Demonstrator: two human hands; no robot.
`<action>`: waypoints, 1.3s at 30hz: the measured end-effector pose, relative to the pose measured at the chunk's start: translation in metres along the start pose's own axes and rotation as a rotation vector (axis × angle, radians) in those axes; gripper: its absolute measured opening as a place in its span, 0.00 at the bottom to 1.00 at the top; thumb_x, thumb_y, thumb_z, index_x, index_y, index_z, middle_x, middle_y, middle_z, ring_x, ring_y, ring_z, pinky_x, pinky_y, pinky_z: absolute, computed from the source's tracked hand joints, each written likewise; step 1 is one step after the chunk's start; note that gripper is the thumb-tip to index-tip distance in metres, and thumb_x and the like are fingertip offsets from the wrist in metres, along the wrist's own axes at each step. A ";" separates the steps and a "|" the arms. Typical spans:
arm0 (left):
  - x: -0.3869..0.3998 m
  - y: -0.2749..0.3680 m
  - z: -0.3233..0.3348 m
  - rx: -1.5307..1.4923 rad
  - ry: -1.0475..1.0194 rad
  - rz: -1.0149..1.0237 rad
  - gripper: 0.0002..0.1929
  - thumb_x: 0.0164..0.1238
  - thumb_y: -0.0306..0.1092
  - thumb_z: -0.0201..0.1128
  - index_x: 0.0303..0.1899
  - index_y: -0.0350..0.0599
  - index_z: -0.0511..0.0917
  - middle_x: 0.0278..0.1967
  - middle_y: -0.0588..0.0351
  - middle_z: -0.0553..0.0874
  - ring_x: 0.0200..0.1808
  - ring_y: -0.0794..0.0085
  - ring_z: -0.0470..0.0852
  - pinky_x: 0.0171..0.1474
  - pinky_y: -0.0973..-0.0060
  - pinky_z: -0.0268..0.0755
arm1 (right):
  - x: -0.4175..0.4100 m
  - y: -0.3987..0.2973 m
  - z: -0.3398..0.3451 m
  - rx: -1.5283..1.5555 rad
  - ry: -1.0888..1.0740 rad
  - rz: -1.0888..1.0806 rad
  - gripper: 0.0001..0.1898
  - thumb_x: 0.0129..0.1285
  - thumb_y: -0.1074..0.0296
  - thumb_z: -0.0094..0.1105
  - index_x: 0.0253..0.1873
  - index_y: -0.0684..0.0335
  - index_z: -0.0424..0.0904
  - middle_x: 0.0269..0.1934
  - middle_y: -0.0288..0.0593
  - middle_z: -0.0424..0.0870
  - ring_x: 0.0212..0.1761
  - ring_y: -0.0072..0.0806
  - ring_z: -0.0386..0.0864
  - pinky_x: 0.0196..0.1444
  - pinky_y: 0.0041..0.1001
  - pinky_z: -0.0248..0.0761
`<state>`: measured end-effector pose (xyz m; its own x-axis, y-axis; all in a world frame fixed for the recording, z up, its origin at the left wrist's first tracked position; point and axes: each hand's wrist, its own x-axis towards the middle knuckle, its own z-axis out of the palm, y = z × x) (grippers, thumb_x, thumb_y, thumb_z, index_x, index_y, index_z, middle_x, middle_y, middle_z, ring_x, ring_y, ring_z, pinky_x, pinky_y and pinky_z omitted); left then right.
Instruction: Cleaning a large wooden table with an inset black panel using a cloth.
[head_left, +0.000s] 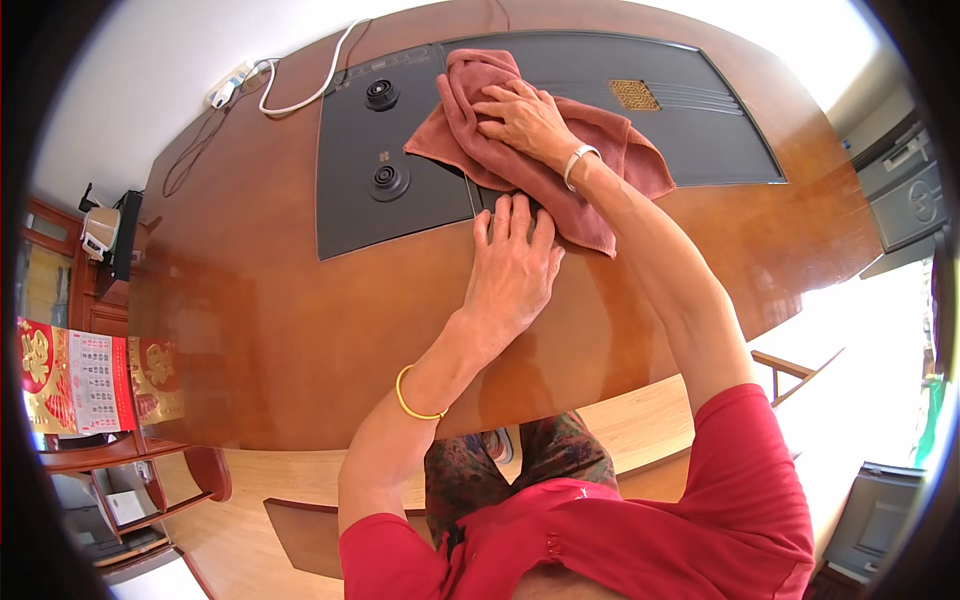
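Observation:
A reddish-brown cloth (487, 154) lies bunched across the middle of a black tea tray panel (600, 60) on a glossy wooden table (360, 330). My right hand (525, 120) presses flat on the cloth, fingers spread over its folds; whether it grips any of it I cannot tell. Below it, my left hand (514, 259) rests with its fingertips on the panel's near edge, beside the cloth's lower fold, with nothing visible in it. Two round black fittings, an upper one (382, 94) and a lower one (388, 182), stand on the panel's left section. A gold patterned inset (634, 95) shows right of the cloth.
A white cable (330, 79) loops over the table's far left part towards plugs in a power socket (229, 86). A thin dark cord (196, 154) lies nearby. At the left hangs a red and gold calendar (97, 382). A wooden chair part (304, 532) stands below the table edge.

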<state>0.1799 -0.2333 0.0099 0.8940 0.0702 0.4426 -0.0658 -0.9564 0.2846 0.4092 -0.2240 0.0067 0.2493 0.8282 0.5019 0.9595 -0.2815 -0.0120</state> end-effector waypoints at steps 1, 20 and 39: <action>0.001 0.001 0.001 0.007 0.009 0.008 0.22 0.70 0.35 0.62 0.59 0.33 0.71 0.62 0.35 0.70 0.66 0.45 0.65 0.67 0.48 0.56 | 0.004 0.002 0.003 0.030 0.033 0.058 0.14 0.63 0.56 0.57 0.51 0.46 0.84 0.55 0.29 0.79 0.64 0.35 0.71 0.57 0.48 0.68; 0.000 -0.003 -0.003 -0.002 -0.008 0.017 0.22 0.72 0.35 0.61 0.62 0.37 0.70 0.63 0.36 0.71 0.67 0.45 0.67 0.67 0.49 0.58 | -0.124 0.226 -0.065 -0.230 0.007 0.478 0.16 0.74 0.56 0.45 0.60 0.41 0.79 0.59 0.26 0.78 0.65 0.31 0.73 0.59 0.44 0.73; -0.003 -0.009 0.001 0.034 0.004 0.043 0.22 0.73 0.37 0.59 0.63 0.35 0.72 0.64 0.35 0.70 0.66 0.45 0.67 0.68 0.48 0.57 | -0.316 0.278 -0.158 -0.589 -0.004 0.866 0.18 0.73 0.55 0.45 0.61 0.48 0.80 0.62 0.41 0.79 0.61 0.47 0.76 0.58 0.48 0.72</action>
<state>0.1783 -0.2252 0.0046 0.8887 0.0296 0.4576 -0.0894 -0.9675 0.2363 0.5768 -0.6404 -0.0182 0.8221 0.2321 0.5199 0.2371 -0.9698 0.0580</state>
